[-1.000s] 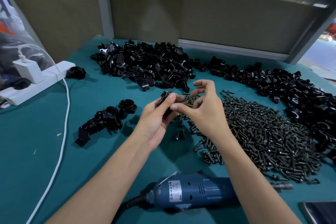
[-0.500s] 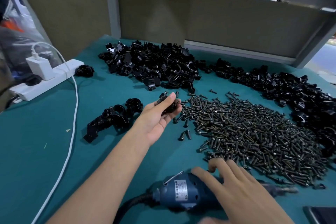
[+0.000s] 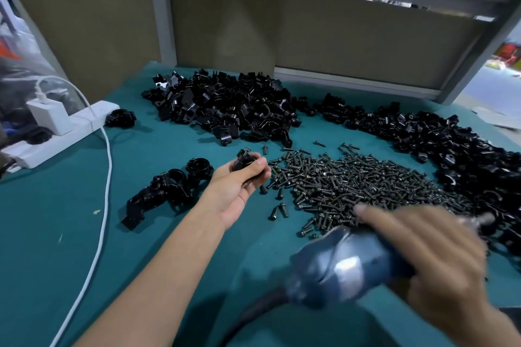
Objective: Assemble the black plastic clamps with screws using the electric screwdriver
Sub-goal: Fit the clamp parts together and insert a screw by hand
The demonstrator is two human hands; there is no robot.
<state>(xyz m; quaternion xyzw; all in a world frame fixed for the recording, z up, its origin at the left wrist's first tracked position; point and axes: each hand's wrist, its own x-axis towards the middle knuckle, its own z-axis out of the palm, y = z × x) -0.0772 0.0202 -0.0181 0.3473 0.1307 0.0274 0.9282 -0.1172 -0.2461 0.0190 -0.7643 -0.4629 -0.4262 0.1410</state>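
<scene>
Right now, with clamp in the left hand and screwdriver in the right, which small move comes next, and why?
Probably bring the electric screwdriver to the screw sticking out of the clamp: the left hand holds the clamp, the right hand grips the tool, and its bit is far off.

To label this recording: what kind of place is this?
Probably a small factory assembly bench: heaps of black plastic clamp parts and a big pile of dark metal screws lie on a teal-covered table, and the right hand grips a blue corded electric screwdriver.
</scene>
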